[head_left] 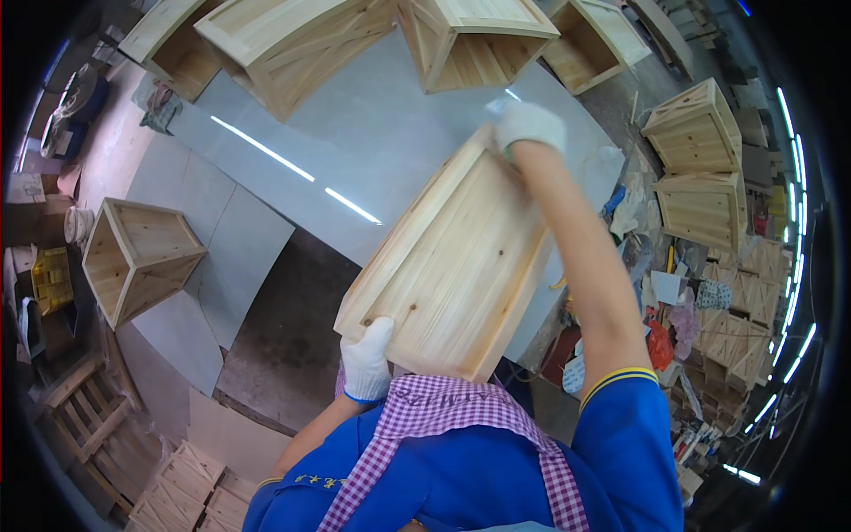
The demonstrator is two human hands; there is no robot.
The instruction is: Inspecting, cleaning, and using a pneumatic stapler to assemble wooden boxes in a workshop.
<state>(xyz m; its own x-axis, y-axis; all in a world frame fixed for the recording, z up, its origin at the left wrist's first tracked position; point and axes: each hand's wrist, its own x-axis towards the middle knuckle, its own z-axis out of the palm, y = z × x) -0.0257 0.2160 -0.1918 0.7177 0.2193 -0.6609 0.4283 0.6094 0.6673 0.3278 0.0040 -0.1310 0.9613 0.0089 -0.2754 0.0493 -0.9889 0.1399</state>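
Note:
A pale wooden box (470, 266) with raised edges and a knotty panel stands tilted right in front of me. At its near left corner, my left hand (366, 359) in a white glove grips the edge, thumb over the rim. My right hand (532, 127), also gloved in white, is at the far end of the box by its upper corner. Motion smears its fingers. A whitish-blue patch shows beside them, and I cannot make out whether it is something held.
Under the box lies a grey work surface (328, 115). Several wooden crates stand along its far side, including a crate (479, 44) with an open front. Another crate (142, 257) sits at left. Clutter with a red plastic bag (659, 346) lies at right; a slatted pallet (93, 426) is lower left.

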